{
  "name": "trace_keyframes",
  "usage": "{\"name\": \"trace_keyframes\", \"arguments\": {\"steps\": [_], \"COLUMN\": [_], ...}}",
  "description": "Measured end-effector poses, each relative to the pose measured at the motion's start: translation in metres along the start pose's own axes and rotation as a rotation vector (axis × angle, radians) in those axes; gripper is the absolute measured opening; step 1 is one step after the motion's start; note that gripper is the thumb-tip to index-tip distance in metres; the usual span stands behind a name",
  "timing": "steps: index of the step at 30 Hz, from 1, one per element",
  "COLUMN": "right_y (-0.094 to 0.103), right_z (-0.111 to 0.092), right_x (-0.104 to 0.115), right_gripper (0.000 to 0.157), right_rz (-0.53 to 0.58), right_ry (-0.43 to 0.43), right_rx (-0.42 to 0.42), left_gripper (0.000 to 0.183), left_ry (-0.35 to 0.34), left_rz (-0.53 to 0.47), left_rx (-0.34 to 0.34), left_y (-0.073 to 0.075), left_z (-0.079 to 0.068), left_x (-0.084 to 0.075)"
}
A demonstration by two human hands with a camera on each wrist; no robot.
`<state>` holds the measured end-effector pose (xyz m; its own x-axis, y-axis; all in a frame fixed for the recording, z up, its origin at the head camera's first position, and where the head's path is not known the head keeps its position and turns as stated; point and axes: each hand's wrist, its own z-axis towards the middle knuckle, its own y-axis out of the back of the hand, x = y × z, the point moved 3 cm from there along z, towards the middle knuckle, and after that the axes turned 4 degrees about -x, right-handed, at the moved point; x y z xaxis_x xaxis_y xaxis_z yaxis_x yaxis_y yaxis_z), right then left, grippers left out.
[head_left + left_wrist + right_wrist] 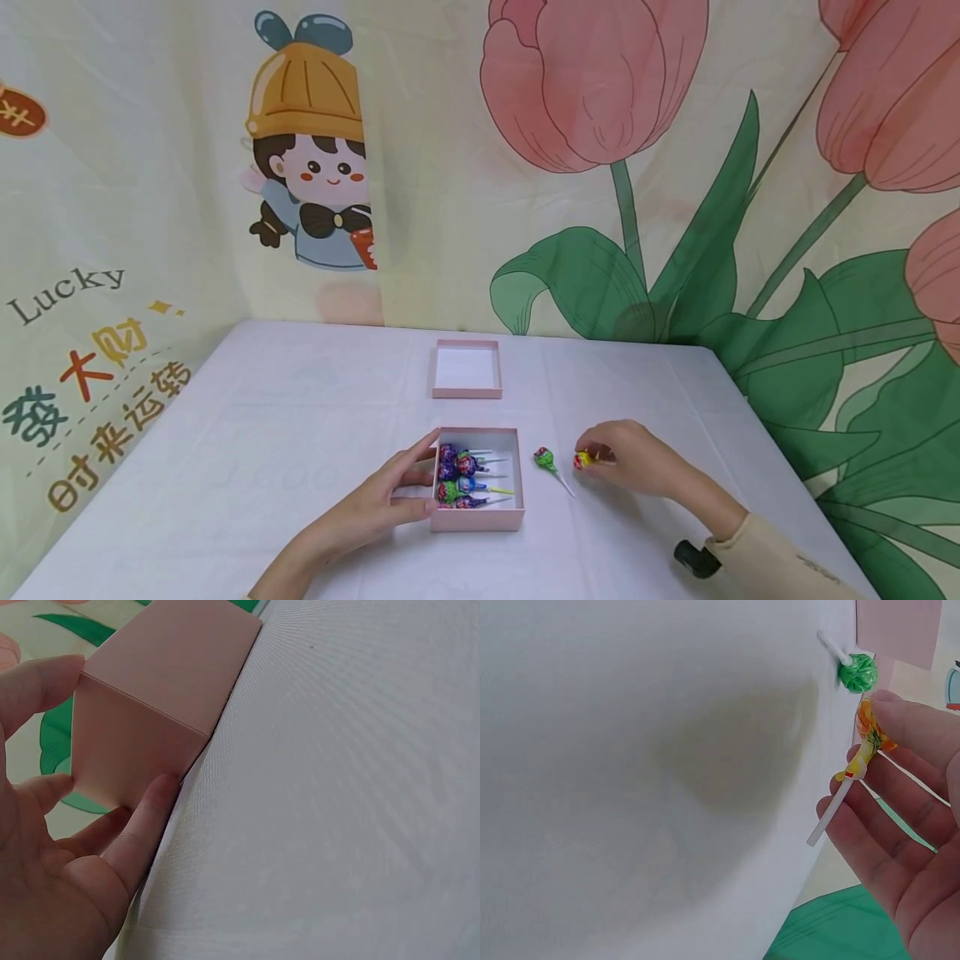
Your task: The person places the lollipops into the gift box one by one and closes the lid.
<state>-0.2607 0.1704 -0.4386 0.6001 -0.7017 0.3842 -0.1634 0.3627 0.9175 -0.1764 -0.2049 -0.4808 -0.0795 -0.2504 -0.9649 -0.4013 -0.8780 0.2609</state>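
An open pink box point(477, 520) stands on the table, with several wrapped lollipops point(467, 467) in purple, green and blue lying inside. My left hand point(390, 490) rests against the box's left side, its thumb by the near corner; in the left wrist view the fingertips touch the pink wall point(139, 742). To the right, my right hand point(633, 457) pinches a yellow-orange lollipop point(866, 750) by its wrapped head, the white stick pointing away from the box. A green lollipop point(545, 458) lies on the cloth between the box and my right hand.
Behind the box lies a shallow pink box lid point(467, 393), its white inside up. A white cloth point(300, 433) covers the table. A black object point(696, 559) is at the right sleeve. A printed curtain point(427, 167) hangs along the table's back edge.
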Motion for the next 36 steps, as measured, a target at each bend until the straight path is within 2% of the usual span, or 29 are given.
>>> {"name": "trace_keyframes", "arguments": {"steps": [11,20,32,36], "right_y": [-0.004,-0.006,-0.012,-0.014], "right_z": [0.005,0.012,0.026,0.031], "right_x": [0.015,0.042,0.075,0.088], "right_gripper": [0.022,0.02,0.018,0.019], "right_rz": [0.089,0.168,0.186,0.219], "right_ry": [-0.048,-0.085,-0.07,-0.054], "right_rx": [-0.081,-0.147,-0.205,-0.197], "left_gripper": [0.088,0.088,0.086,0.087], "left_ry": [-0.005,0.008,0.015,0.014], "left_rz": [0.005,0.015,0.021,0.021], "left_rx": [0.002,-0.013,-0.013,-0.013], "left_y": [-0.001,-0.001,0.0,-0.001], "left_z": [0.002,0.001,0.0,0.0], "left_x": [0.002,0.001,0.001,0.0]}}
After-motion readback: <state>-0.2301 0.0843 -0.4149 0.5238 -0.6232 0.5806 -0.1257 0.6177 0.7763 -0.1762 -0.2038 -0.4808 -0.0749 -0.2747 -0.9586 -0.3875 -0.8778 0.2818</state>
